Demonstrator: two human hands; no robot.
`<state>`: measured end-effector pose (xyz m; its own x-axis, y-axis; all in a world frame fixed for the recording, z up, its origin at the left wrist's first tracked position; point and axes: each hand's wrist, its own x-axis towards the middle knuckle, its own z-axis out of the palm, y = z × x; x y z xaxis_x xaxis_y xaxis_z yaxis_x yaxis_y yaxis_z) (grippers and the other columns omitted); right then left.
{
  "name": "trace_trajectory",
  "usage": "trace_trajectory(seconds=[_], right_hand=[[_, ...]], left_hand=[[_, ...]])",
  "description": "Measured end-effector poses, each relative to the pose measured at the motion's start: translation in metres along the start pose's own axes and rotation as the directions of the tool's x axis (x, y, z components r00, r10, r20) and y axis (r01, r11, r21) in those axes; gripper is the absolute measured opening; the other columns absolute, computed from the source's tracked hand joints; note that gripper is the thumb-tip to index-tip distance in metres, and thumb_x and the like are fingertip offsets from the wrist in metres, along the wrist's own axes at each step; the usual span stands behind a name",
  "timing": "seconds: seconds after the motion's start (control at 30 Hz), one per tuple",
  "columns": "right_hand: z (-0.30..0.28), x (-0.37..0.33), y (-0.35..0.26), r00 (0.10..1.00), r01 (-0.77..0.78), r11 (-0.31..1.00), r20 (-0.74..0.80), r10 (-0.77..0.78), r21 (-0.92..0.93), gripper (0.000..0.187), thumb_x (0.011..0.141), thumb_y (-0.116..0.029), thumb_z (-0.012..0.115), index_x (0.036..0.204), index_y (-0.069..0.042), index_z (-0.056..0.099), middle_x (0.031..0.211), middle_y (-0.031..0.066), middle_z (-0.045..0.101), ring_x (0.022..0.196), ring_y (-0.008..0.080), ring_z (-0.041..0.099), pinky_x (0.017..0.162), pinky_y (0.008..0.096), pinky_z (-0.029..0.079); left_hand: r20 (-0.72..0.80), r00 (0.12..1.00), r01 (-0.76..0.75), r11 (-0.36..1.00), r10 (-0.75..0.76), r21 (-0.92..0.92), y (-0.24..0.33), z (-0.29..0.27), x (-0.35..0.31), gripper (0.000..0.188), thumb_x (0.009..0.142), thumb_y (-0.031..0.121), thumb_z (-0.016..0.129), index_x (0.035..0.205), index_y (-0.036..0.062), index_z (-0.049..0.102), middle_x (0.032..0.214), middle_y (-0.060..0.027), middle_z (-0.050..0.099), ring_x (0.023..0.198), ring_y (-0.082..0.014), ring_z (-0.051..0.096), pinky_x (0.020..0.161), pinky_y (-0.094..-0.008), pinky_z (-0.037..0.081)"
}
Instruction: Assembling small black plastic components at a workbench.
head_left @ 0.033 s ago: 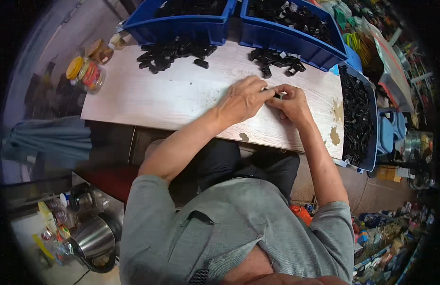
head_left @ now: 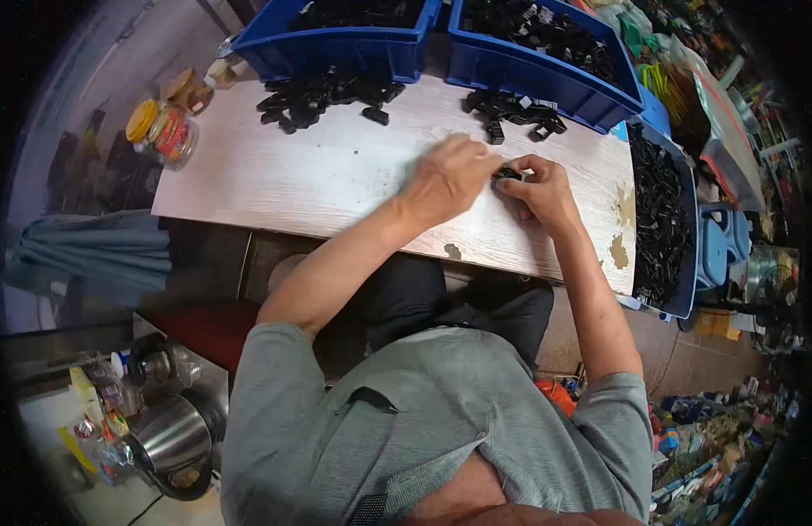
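My right hand (head_left: pixel 541 191) is closed in a pinch on a small black part (head_left: pixel 507 173) just above the table. What kind of part it is does not show clearly. My left hand (head_left: pixel 450 178) lies to the left of it, its fingertips close to the part and smeared by motion. Whether those fingers hold anything cannot be made out. Beyond my hands, a pile of similar black parts (head_left: pixel 322 98) lies at the far left of the table. A second, smaller pile of black parts (head_left: pixel 515 114) lies at the far right.
Two blue bins (head_left: pixel 336 51), (head_left: pixel 537 74) with black parts stand along the far edge of the white table (head_left: pixel 274 175). A third blue bin (head_left: pixel 686 263) of black parts sits off the right edge. At the left edge stands a yellow-lidded jar (head_left: pixel 165 133).
My left fingers have drawn slightly back from the black part, which now shows more between my right fingers. The right hand has stayed almost in place.
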<state>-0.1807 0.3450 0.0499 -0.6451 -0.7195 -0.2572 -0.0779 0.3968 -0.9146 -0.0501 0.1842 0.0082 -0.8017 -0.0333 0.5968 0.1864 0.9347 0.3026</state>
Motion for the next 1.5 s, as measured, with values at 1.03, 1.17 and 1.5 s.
trace_trajectory(seconds=[1.03, 1.17, 1.5], right_hand=[[-0.043, 0.068, 0.004, 0.864, -0.224, 0.974, -0.459, 0.207, 0.019, 0.037, 0.079, -0.032, 0.085, 0.087, 0.001, 0.070, 0.068, 0.0079, 0.061, 0.053, 0.0214, 0.060, 0.042, 0.0398, 0.051], [-0.039, 0.076, 0.007, 0.856, -0.247, 0.969, -0.474, 0.206, -0.025, 0.031, 0.079, -0.030, 0.083, 0.084, -0.001, 0.072, 0.068, 0.0069, 0.061, 0.052, 0.0208, 0.060, 0.043, 0.0386, 0.051], [-0.038, 0.034, 0.005, 0.934, -0.141, 0.989, -0.326, 0.148, 0.046, 0.014, 0.083, -0.020, 0.076, 0.086, -0.008, 0.069, 0.057, -0.0010, 0.050, 0.044, 0.0115, 0.048, 0.041, 0.0308, 0.045]], left_hand=[[-0.192, 0.923, 0.368, 0.909, -0.332, 0.197, -0.038, -0.047, -0.023, 0.019, 0.089, 0.016, 0.072, 0.101, 0.0021, 0.074, 0.101, -0.0108, 0.074, 0.093, -0.0324, 0.066, 0.086, -0.0427, 0.051], [-0.193, 0.923, 0.362, 0.922, -0.334, 0.137, -0.034, -0.040, -0.021, 0.016, 0.087, 0.015, 0.072, 0.098, 0.0034, 0.073, 0.095, -0.0122, 0.074, 0.090, -0.0333, 0.066, 0.082, -0.0429, 0.053], [-0.119, 0.968, 0.234, 0.965, -0.220, 0.120, -0.020, -0.039, -0.030, 0.019, 0.085, 0.007, 0.070, 0.104, 0.0043, 0.070, 0.096, -0.0125, 0.073, 0.091, -0.0317, 0.066, 0.080, -0.0419, 0.054]])
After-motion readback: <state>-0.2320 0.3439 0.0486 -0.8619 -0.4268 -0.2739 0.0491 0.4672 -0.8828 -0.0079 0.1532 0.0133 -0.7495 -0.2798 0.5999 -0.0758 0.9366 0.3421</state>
